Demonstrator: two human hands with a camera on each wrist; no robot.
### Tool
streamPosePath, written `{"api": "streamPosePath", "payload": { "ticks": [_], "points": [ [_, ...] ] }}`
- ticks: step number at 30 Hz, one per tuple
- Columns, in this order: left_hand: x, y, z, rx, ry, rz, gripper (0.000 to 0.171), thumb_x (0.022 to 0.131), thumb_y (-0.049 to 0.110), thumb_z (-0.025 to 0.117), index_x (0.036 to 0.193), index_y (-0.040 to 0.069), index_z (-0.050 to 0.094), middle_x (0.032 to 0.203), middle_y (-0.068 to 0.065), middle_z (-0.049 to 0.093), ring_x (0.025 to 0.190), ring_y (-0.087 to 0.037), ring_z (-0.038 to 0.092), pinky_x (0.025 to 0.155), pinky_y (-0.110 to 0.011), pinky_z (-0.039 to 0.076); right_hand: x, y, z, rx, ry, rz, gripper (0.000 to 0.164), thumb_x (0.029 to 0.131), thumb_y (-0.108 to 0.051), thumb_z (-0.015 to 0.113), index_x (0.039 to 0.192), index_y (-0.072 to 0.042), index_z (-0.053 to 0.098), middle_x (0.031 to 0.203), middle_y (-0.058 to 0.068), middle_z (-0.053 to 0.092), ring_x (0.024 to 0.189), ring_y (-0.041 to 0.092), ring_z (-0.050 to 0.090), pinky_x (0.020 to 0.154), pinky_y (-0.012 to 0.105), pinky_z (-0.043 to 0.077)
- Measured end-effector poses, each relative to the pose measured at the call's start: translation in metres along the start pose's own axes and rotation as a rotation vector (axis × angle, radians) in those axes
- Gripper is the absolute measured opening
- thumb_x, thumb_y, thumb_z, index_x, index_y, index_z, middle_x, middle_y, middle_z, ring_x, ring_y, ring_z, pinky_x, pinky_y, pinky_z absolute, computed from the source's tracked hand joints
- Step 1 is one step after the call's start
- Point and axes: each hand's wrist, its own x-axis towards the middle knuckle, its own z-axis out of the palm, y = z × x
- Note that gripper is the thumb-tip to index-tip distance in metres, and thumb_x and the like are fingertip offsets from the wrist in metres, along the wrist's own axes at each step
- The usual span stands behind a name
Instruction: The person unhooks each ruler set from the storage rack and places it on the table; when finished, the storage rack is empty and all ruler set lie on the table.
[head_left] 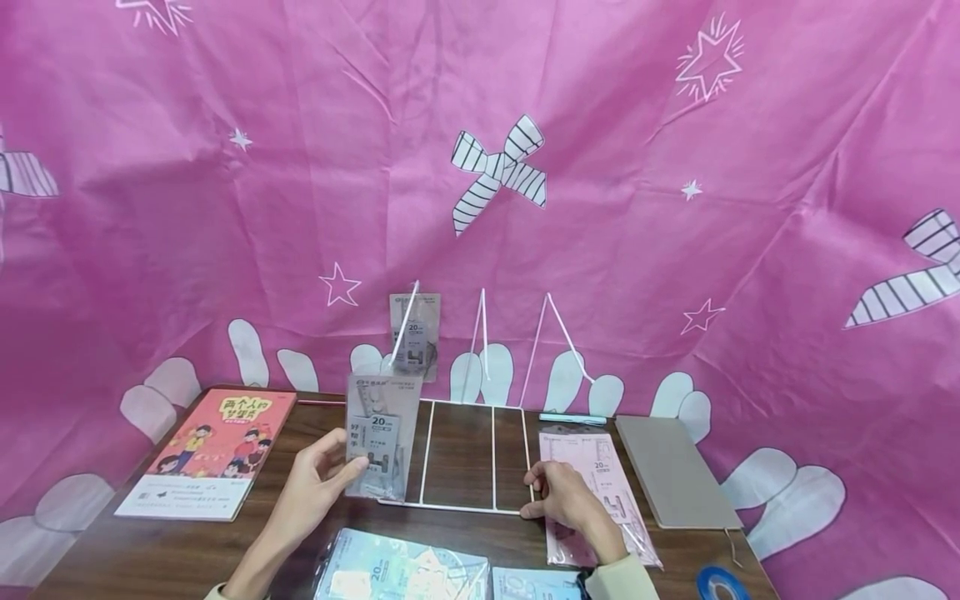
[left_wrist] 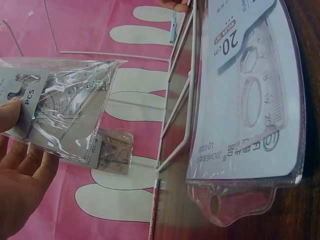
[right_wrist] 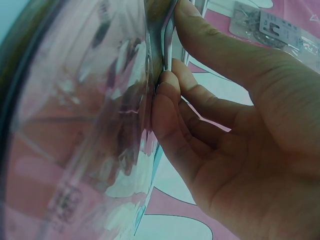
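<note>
My left hand (head_left: 315, 479) pinches a clear-bagged ruler set with a grey card (head_left: 382, 450), thumb on its front, upright before the left hook of a white wire rack (head_left: 457, 507). On that hook, farther back, hangs a similar grey ruler set (head_left: 427, 325). The middle and right hooks carry nothing. My right hand (head_left: 570, 500) grips the rack's right base bar, with thumb and fingers around the white wire (right_wrist: 169, 47) in the right wrist view. Next to this hand lies a pink ruler set (head_left: 581, 450).
Blue ruler sets (head_left: 397, 567) lie at the table's front, with another (head_left: 532, 583) to their right. A red-and-white book (head_left: 210, 450) is at left. At right are a grey notebook (head_left: 675, 471), a light-blue pen (head_left: 573, 419) and blue tape (head_left: 720, 583). A pink curtain (head_left: 600, 250) stands behind.
</note>
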Motion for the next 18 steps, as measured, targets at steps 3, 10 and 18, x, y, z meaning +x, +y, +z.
{"api": "streamPosePath", "payload": {
  "ticks": [3,10,18],
  "points": [
    [-0.001,0.003,-0.001,-0.019,0.001,0.016,0.021,0.096,-0.006,0.068,0.117,-0.008,0.065,0.107,0.002,0.076,0.099,-0.01,0.073,0.082,-0.027,0.062,0.0,0.0,0.0,-0.004,0.004,0.0,0.041,0.067,-0.017,0.099,0.094,-0.01,0.069,0.08,-0.001,0.06,0.068,0.01,0.05,0.065,0.027,0.043],
    [-0.002,0.007,-0.012,-0.078,0.012,0.054,0.024,0.095,-0.012,0.065,0.119,-0.011,0.063,0.109,0.003,0.076,0.099,-0.011,0.074,0.081,-0.029,0.063,0.0,-0.001,-0.001,0.005,0.001,0.014,0.041,0.067,-0.015,0.098,0.095,-0.009,0.069,0.081,0.0,0.06,0.069,0.011,0.05,0.065,0.026,0.043],
    [-0.003,0.009,-0.04,-0.008,0.083,0.032,0.023,0.096,-0.011,0.065,0.118,-0.008,0.061,0.108,0.009,0.075,0.1,-0.003,0.071,0.08,-0.02,0.06,0.0,0.0,0.0,0.005,0.002,0.008,0.04,0.068,-0.015,0.098,0.095,-0.009,0.069,0.081,0.001,0.061,0.069,0.01,0.05,0.065,0.026,0.044]
  ]
}}
